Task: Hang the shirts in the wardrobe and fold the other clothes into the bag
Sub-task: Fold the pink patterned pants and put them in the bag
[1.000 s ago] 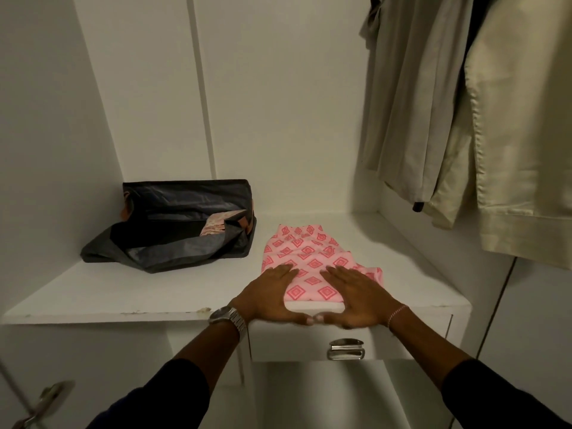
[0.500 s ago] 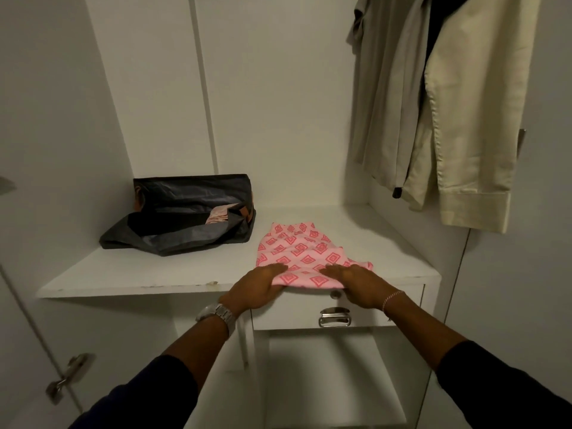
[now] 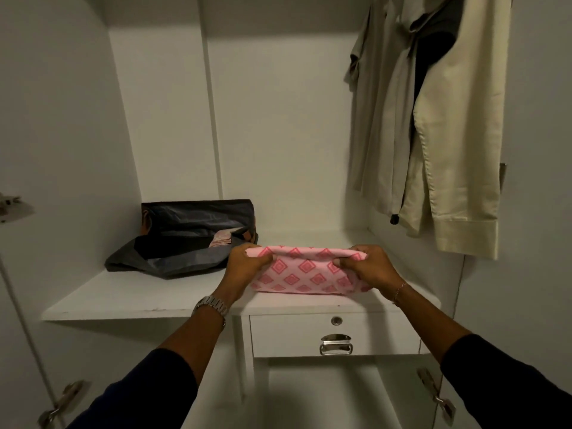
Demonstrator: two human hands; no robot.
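Both hands, left hand (image 3: 247, 267) and right hand (image 3: 368, 269), pressed flat half a second ago; now they grip the pink cloth (image 3: 305, 274) by its ends, lifted at centre frame. Probably it goes next into the bag (image 3: 185, 239), centre left.

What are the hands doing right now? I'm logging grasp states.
Left hand: closed, gripping the pink cloth's left end.
Right hand: closed, gripping its right end.

Dim light falls on white wardrobe walls (image 3: 278, 134). A white shelf (image 3: 139, 300) spans the inside; beneath it sits a drawer (image 3: 288, 339) with a chrome handle (image 3: 335, 344) and small round lock (image 3: 336, 320).
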